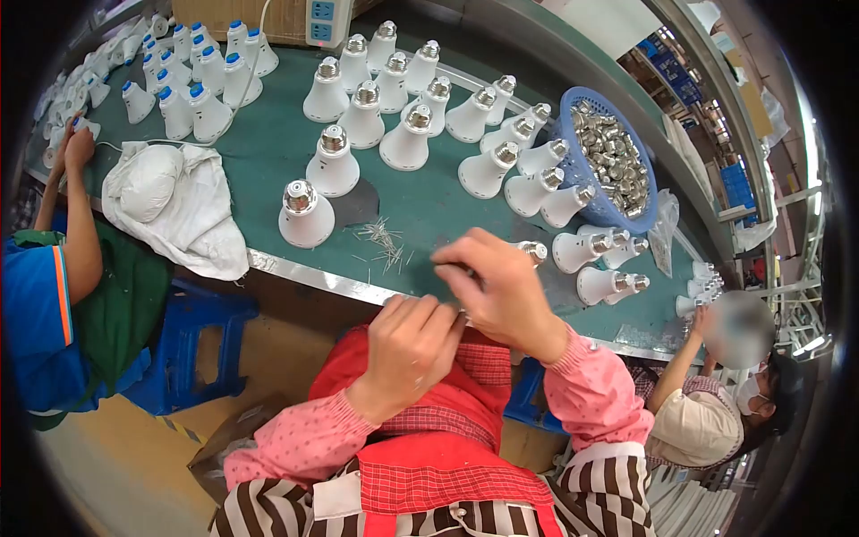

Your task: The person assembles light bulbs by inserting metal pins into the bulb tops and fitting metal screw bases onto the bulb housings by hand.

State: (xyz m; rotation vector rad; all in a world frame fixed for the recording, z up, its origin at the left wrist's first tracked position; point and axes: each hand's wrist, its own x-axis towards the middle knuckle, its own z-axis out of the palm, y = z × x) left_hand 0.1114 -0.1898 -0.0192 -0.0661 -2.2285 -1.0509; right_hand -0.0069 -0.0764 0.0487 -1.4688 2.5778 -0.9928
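Note:
Close together at the table's front edge, both my hands are curled. My left hand (pixel 407 353) has its fingers bent and pressed together; whatever they hold is hidden. My right hand (pixel 506 291) is just above and beside it, thumb and fingers drawn in, and I cannot make out anything between them. To the left of my right hand lies a loose pile of thin metal pins (pixel 383 240). Beyond the pile stands a white LED bulb (pixel 306 215) with its silver screw cap up, and another bulb (pixel 333 163) is behind it. My right hand partly covers a bulb cap (pixel 532 251).
Rows of capped bulbs (pixel 407 139) stand on the green table (pixel 268 161). A blue basket (pixel 577 166) holds metal caps. Bulbs with blue tops (pixel 210 72), a white cloth (pixel 183 201) and a power strip (pixel 327 22) are further left. One person works on each side.

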